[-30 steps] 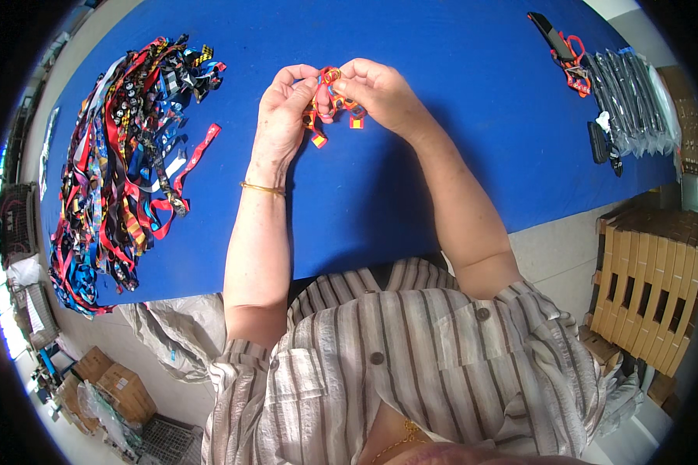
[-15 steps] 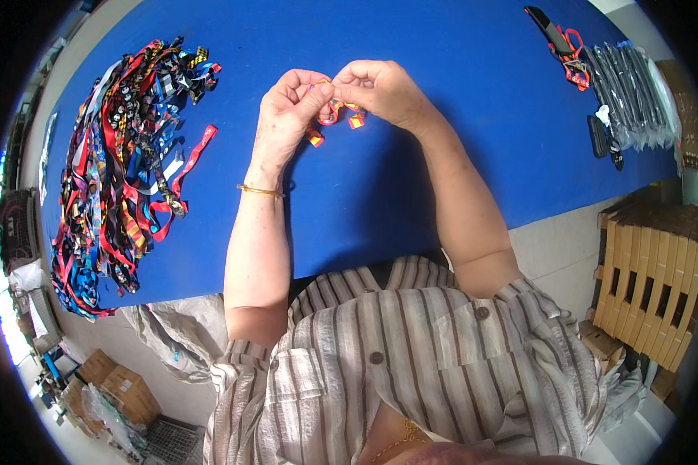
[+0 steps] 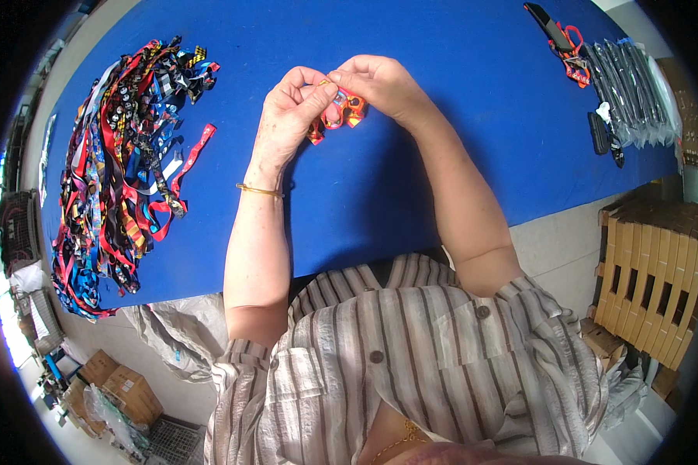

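Note:
Over the blue table (image 3: 411, 194), my left hand (image 3: 291, 116) and my right hand (image 3: 380, 84) meet and pinch a small folded red-and-orange lanyard strap (image 3: 341, 115). Both hands' fingers are closed on it, and most of the strap is bunched between my fingertips. A thin gold bangle sits on my left wrist. Far to the left lies a big heap of coloured lanyards (image 3: 120, 167), well apart from both hands.
Flat clear-wrapped dark packs (image 3: 632, 97) lie at the table's right end, with a black tool with red loop (image 3: 558, 35) behind them. A stack of wooden slats (image 3: 647, 283) stands on the floor at right. Cardboard boxes (image 3: 112, 387) and a grey bag (image 3: 178, 333) sit lower left.
The strap hung looser and longer below my fingers a second ago; now it is gathered tighter between both hands. The hands have shifted only slightly.

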`<action>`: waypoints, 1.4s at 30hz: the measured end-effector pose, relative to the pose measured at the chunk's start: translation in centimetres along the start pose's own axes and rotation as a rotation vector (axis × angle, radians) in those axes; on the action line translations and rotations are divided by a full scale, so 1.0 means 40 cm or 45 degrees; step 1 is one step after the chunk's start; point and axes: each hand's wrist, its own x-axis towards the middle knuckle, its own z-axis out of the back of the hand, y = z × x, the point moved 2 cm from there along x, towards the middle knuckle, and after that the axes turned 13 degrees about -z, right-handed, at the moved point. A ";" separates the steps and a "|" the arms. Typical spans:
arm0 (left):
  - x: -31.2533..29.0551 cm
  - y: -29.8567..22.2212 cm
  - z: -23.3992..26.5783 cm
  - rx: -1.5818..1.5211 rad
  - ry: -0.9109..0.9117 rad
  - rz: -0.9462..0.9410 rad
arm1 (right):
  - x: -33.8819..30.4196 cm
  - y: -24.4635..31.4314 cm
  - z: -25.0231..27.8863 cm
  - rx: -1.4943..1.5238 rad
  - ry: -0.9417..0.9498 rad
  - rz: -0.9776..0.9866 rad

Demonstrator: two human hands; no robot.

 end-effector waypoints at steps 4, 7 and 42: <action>0.004 0.023 0.020 -0.056 -0.035 0.006 | -0.006 0.022 -0.014 0.135 -0.140 0.211; 0.007 0.029 0.026 -0.085 -0.050 0.026 | -0.015 0.028 -0.018 0.174 -0.177 0.323; 0.004 0.016 0.057 -0.262 -0.008 -0.004 | -0.021 0.023 -0.018 -0.429 -0.095 0.699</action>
